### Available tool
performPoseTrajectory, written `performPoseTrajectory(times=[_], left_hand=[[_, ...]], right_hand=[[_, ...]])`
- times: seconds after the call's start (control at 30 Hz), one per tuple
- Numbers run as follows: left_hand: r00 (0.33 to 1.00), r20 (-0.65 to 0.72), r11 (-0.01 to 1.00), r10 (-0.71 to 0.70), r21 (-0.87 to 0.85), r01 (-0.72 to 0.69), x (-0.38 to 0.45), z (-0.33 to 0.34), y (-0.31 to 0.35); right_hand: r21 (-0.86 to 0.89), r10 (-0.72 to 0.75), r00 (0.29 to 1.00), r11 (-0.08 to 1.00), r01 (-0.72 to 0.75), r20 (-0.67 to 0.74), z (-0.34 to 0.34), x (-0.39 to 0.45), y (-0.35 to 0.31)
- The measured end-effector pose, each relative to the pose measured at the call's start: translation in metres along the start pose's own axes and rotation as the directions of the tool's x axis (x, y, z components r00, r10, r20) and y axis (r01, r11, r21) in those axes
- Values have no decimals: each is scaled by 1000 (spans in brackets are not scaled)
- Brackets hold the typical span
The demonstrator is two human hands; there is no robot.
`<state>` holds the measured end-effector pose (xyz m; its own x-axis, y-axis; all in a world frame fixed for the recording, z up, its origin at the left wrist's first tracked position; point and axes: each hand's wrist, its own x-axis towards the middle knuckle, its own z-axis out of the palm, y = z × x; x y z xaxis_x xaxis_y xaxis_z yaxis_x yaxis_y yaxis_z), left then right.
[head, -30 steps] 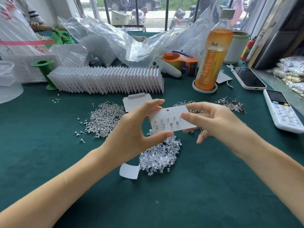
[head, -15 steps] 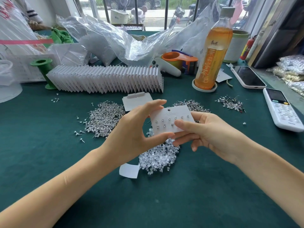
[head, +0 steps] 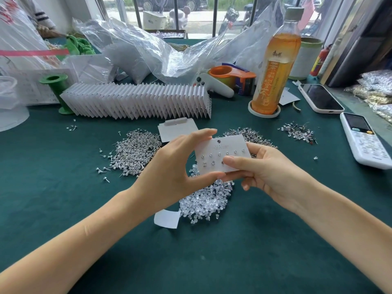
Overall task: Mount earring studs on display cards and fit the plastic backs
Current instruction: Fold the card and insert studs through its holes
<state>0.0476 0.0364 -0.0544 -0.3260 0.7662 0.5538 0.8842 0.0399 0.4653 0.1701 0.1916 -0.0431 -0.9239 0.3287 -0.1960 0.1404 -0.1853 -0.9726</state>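
A: Where does the small white rectangular paper display card sit relative to the hands?

B: Lifted off the green felt-covered bench, between both hands, face toward the camera. Its long axis runs left to right, tilted a little up on the right side. The left hand pinches the card's left end, index finger over the top edge and thumb under the bottom edge, with a wide curved gap between them. The right hand holds the right end, thumb pressed across the lower front, other fingers curled behind.

A: What's on it?

B: A top row of small silver earring studs and a shorter row beneath. Whether backs are fitted behind I can't tell; the rear face is hidden.

A: And the supplies?

B: The heap of clear plastic earring backs lies directly below the card, toward the person, just beside both hands. The pile of loose silver studs lies to the left, nearer the left hand.

A: So the next move?

B: Probably the right hand lets go and drops to the backs, while the left keeps the card steady. That's my guess; the left grip covers only one end, so the card could flex.
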Motion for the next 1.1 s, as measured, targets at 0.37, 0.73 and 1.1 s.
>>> performPoseTrajectory(times=[0.37, 0.73, 1.1], left_hand=[[965, 73, 967, -252, 38, 250, 13, -16, -26], [904, 350, 968, -247, 41, 248, 10, -21, -34], [911, 349, 975, -221, 89, 203, 8, -17, -35]], right_hand=[[69, -143, 974, 985, 157, -179, -6, 4, 3], [-22, -316, 907, 946, 323, -277, -5, 9, 14], [-181, -476, 824, 879, 441, -308, 12, 14, 24]])
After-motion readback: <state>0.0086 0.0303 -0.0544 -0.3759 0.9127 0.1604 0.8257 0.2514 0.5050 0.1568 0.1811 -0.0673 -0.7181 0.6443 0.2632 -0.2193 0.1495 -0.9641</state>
